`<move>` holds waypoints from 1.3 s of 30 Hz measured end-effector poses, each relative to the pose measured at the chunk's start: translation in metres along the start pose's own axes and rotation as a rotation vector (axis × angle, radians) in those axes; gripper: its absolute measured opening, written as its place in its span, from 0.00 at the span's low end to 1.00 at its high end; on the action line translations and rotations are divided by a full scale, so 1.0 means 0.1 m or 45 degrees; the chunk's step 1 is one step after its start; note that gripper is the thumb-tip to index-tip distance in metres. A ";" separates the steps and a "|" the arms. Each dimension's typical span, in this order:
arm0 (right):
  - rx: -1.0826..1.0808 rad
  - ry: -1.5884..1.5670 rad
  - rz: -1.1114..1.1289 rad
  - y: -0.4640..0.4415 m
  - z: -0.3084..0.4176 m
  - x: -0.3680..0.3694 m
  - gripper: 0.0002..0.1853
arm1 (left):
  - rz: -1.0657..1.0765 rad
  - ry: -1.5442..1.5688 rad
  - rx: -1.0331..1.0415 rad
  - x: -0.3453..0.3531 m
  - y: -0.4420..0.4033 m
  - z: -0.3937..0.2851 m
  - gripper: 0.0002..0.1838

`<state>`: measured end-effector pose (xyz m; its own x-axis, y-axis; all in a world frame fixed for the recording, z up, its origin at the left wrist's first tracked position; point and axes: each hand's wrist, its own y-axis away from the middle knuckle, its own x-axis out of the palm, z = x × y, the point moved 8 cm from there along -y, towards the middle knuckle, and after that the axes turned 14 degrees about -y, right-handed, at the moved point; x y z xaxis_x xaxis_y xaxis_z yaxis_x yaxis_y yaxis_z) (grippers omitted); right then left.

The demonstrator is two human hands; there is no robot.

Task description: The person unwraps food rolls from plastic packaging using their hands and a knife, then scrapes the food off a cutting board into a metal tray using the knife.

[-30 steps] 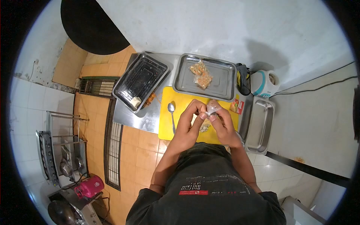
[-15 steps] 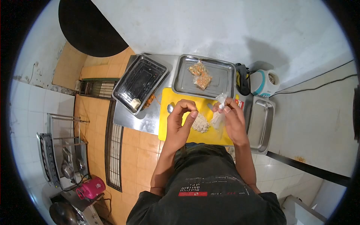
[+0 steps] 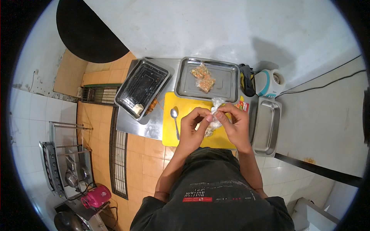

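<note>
A clear plastic bag point(image 3: 216, 103) is pinched between both hands above the yellow cutting board point(image 3: 169, 131). My left hand point(image 3: 194, 129) has its fingertips pressed together at the bag's left side. Thumb and fingers of my right hand point(image 3: 236, 125) close on the bag's right side. Beneath the hands lies a pile of pale chopped pieces point(image 3: 209, 132), partly covered by them. A metal spoon point(image 3: 175, 119) rests on the board left of my left hand.
A steel tray point(image 3: 227, 92) behind the board holds bags of orange bits. Back left sits a dark tray point(image 3: 140, 82) with a pale block. At the right are a deep steel pan point(image 3: 266, 125), a red packet point(image 3: 243, 106) and a white-and-teal appliance point(image 3: 266, 82).
Half a second ago my hands were apart, with the bag in my right hand alone. They have come together, and my left fingers now meet the bag.
</note>
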<state>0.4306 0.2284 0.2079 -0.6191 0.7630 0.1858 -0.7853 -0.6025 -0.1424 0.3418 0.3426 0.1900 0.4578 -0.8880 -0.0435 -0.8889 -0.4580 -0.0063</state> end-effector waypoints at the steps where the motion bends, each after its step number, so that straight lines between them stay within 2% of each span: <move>1: 0.041 -0.045 -0.013 0.00 -0.03 0.00 0.08 | 0.000 -0.001 -0.001 0.01 0.01 -0.02 0.04; 7: 0.326 -0.372 -0.024 0.05 -0.20 0.06 0.09 | -0.096 0.116 0.005 -0.02 0.05 -0.03 0.04; 17: 0.232 -0.359 -0.011 0.03 -0.21 0.10 0.07 | -0.079 0.113 -0.020 -0.05 0.01 0.08 0.08; 22: 0.062 -0.190 0.062 0.01 -0.10 0.13 0.07 | -0.142 -0.052 -0.068 -0.13 0.03 0.14 0.05; 25: 0.062 -0.029 0.101 0.01 -0.14 0.12 0.09 | -0.149 -0.088 0.003 -0.11 0.07 0.11 0.06; 28: 0.099 -0.175 0.017 0.05 -0.16 0.12 0.10 | -0.163 -0.104 -0.010 -0.11 0.07 0.08 0.07; 31: 0.196 -0.274 -0.080 0.08 -0.25 0.11 0.10 | -0.227 -0.166 0.086 -0.12 0.08 0.03 0.08; 34: 0.227 -0.444 -0.135 0.11 -0.34 0.10 0.10 | -0.190 -0.107 0.017 -0.10 0.09 0.01 0.07; 36: 0.220 -0.482 -0.157 0.12 -0.40 0.09 0.10 | -0.054 -0.115 -0.121 -0.06 0.07 0.07 0.07; 39: 0.201 -0.505 -0.170 0.13 -0.42 0.06 0.10 | 0.060 -0.026 -0.155 -0.04 0.07 0.12 0.08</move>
<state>0.4163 0.2354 0.1660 -0.4388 0.7065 0.5552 -0.8292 -0.5565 0.0528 0.3338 0.3433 0.1779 0.4141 -0.9082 -0.0614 -0.9005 -0.4186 0.1178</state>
